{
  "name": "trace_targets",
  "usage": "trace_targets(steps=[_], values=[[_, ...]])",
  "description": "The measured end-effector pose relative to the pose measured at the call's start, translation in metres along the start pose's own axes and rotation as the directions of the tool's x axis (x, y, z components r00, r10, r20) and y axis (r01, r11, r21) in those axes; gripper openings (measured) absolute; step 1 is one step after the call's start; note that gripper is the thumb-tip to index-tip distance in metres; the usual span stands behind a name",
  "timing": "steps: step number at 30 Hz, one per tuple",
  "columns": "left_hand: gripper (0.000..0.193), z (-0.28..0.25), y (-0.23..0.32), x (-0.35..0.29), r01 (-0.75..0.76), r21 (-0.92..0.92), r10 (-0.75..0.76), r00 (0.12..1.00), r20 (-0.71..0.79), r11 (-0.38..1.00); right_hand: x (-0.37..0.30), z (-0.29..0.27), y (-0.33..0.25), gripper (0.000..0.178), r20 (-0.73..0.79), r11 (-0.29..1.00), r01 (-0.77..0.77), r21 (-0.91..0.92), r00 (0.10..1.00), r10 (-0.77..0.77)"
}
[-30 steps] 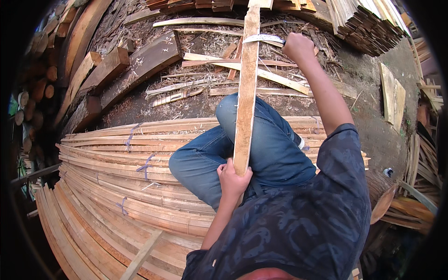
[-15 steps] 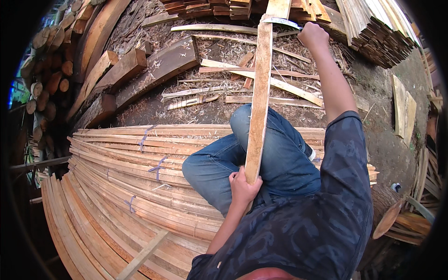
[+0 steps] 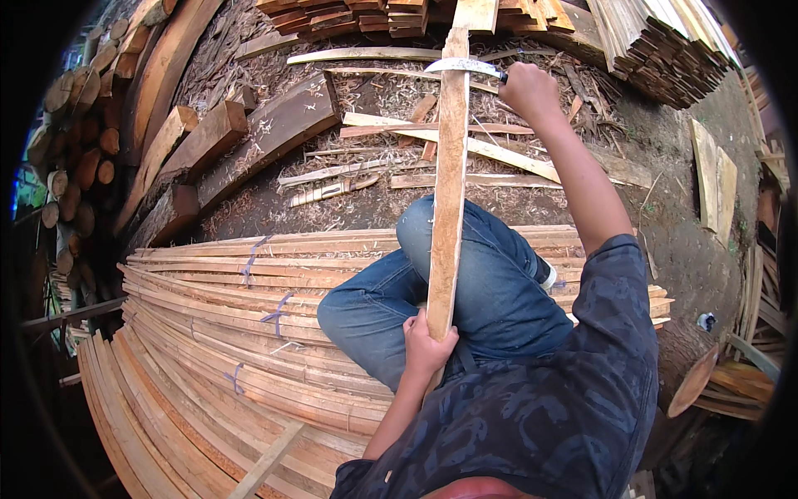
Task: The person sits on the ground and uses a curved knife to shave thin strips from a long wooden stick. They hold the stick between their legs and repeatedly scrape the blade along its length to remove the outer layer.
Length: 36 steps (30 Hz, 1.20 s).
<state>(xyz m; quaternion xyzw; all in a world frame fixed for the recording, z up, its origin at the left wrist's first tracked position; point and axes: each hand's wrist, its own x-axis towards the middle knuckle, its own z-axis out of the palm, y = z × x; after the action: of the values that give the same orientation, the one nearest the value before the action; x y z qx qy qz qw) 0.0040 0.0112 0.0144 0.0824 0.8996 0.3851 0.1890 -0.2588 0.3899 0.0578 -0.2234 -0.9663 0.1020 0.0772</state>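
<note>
A long, narrow wooden plank (image 3: 450, 175) slopes away from my lap, resting across my bent leg in jeans. My left hand (image 3: 427, 345) is closed round its near end, close to my waist. At the far end my right hand (image 3: 530, 91) grips the dark handle of a sickle (image 3: 457, 64). The sickle's curved, pale blade lies across the plank's top face, its tip reaching past the left edge. Beyond the blade, the plank's end is close to another pale board (image 3: 477, 15).
I sit on bundled wooden slats (image 3: 249, 324) tied with purple strips. Thick beams (image 3: 278, 137) and a log pile (image 3: 87, 158) stand to the left. Offcuts (image 3: 490, 150) and shavings litter the ground ahead. Stacked slats (image 3: 669, 62) lie at the far right; a cut log (image 3: 692, 381) is nearer.
The sickle has come nearer along the plank and farther left, its blade now reaching right across it. My right arm has drawn back slightly. My left hand keeps its hold.
</note>
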Motion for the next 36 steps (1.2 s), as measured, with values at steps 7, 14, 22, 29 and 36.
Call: trace_targets(steps=[7, 14, 22, 29, 36], values=[[0.047, 0.003, 0.005, 0.003, 0.017, -0.004, -0.017, 1.000, 0.018, 1.000, 0.070, 0.012, 0.049, 0.030, 0.117, 0.924, -0.376, 0.065, 0.923, 0.367], [0.059, 0.001, -0.033, -0.002, 0.105, -0.279, -0.059, 0.984, 0.169, 0.955, -0.113, 0.105, 0.015, 0.035, 0.279, 0.760, -0.362, 0.539, 0.929, 0.244], [0.050, 0.006, -0.052, 0.004, 0.161, -0.624, 0.033, 0.957, 0.287, 0.765, -0.147, 0.123, 0.005, 0.033, 0.497, 0.160, -0.558, 0.814, 0.813, 0.304], [0.017, 0.008, -0.067, 0.031, 0.260, -0.904, 0.305, 0.879, 0.367, 0.340, -0.157, 0.109, -0.049, 0.022, 0.635, -0.118, -0.625, 0.771, 0.769, 0.073], [0.016, 0.011, -0.068, 0.022, 0.250, -0.937, 0.369, 0.869, 0.329, 0.246, -0.175, 0.113, -0.029, 0.015, 0.695, -0.417, -0.609, 0.674, 0.714, 0.081]])
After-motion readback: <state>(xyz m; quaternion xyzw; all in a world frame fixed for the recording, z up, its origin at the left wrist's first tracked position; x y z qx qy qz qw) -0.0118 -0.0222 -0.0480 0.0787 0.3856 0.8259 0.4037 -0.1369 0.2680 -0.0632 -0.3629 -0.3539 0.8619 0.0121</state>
